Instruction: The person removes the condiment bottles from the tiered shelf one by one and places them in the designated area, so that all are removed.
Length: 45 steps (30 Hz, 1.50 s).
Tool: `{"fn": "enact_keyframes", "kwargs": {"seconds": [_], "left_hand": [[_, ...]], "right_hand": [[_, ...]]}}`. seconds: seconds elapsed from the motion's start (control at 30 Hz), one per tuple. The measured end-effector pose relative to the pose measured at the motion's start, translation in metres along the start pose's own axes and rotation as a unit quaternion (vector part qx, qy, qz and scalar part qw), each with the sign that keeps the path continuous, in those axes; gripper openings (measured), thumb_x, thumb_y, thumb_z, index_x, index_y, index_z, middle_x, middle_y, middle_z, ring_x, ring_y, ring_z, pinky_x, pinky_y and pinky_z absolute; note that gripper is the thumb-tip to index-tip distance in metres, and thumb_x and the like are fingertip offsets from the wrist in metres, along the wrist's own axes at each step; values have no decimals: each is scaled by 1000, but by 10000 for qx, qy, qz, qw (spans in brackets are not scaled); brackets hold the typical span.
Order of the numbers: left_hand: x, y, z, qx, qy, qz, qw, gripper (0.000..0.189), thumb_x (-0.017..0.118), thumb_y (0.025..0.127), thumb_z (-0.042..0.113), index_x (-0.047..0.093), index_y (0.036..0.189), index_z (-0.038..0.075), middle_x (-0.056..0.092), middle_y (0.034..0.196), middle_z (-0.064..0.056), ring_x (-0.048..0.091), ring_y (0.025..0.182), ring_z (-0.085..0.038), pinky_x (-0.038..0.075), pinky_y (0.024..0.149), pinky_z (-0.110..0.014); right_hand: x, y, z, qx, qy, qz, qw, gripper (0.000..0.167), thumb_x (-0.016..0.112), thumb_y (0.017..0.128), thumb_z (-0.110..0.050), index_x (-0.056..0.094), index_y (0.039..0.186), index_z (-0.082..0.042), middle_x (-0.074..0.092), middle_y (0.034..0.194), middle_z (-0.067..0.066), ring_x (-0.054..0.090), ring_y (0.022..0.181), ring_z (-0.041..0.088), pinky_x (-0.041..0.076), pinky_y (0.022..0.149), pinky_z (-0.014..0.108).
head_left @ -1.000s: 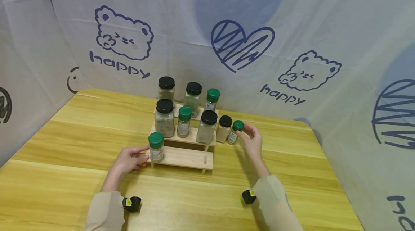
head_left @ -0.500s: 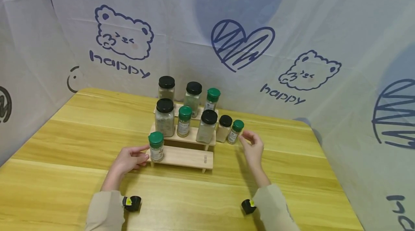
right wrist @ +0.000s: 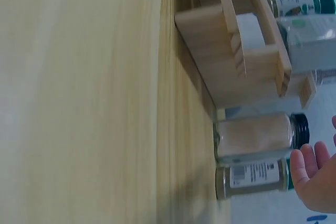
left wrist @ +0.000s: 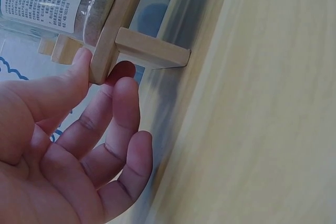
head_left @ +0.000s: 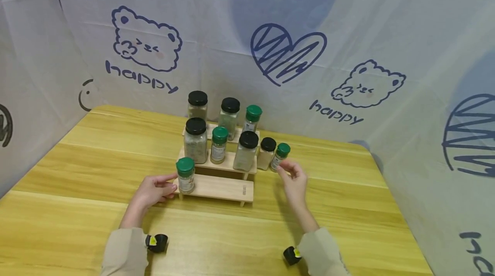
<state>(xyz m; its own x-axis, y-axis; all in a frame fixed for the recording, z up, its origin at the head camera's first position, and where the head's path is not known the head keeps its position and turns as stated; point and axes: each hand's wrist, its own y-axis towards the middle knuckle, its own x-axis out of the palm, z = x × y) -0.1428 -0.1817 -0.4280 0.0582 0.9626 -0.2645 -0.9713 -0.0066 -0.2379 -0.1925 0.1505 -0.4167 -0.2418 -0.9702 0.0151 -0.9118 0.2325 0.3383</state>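
Observation:
At the left end of the lowest step of a light wooden tiered rack [head_left: 220, 188], my left hand [head_left: 152, 191] pinches the board between thumb and forefinger. The left wrist view shows that board [left wrist: 107, 51] with the other fingers loosely bent below it. Above this grip stands a green-capped spice jar [head_left: 187, 181]. My right hand [head_left: 295, 183] is in front of another green-capped spice jar [head_left: 275, 162], which stands on the table right of the rack; contact is unclear. Beside that jar is a smaller black-capped jar [head_left: 266, 158]. The right wrist view shows my relaxed fingers [right wrist: 299, 166] near both lids.
Several black- and green-capped jars stand on the rack's upper two steps, including a large black-capped jar [head_left: 195, 145]. Behind the wooden table [head_left: 216, 241] hangs a pale printed cloth [head_left: 220, 26].
My right hand has left the green-capped jar's upper side, drawn back, then come lower and left in front of it. My left hand has kept its place on the rack.

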Motion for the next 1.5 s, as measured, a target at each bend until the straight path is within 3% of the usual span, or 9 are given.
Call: {"fn": "enact_keyframes", "kwargs": {"seconds": [0.2,0.7,1.13,1.5], "left_hand": [[0,0,0,39,4,-1,10000,40,56,87,2,45,125,-8,64,87,-13,61,66,-17,51,59,-33],[0,0,-2,19,-16,-42,10000,42,57,87,4,45,125,-7,64,89,-14,62,68,-19,52,60,-34],[-1,0,-1,-27,-18,-68,10000,42,57,87,6,45,126,-6,64,90,-15,62,69,-20,51,61,-35],[0,-1,-2,20,-46,-42,10000,41,56,88,4,45,126,-7,64,90,-15,62,69,-20,51,60,-35]], "right_hand": [[10,-11,-4,190,92,-270,9994,17,59,78,12,55,93,19,57,89,28,56,75,4,48,66,14],[32,-28,-9,402,38,-894,9952,17,59,78,11,56,94,17,58,91,27,56,78,8,48,68,17],[39,-33,-14,430,-140,-803,9957,16,62,78,7,57,92,14,59,90,22,56,79,15,48,68,18],[45,-43,-19,163,77,-964,9952,14,61,78,11,57,91,16,58,88,26,54,76,8,46,63,16]]}}
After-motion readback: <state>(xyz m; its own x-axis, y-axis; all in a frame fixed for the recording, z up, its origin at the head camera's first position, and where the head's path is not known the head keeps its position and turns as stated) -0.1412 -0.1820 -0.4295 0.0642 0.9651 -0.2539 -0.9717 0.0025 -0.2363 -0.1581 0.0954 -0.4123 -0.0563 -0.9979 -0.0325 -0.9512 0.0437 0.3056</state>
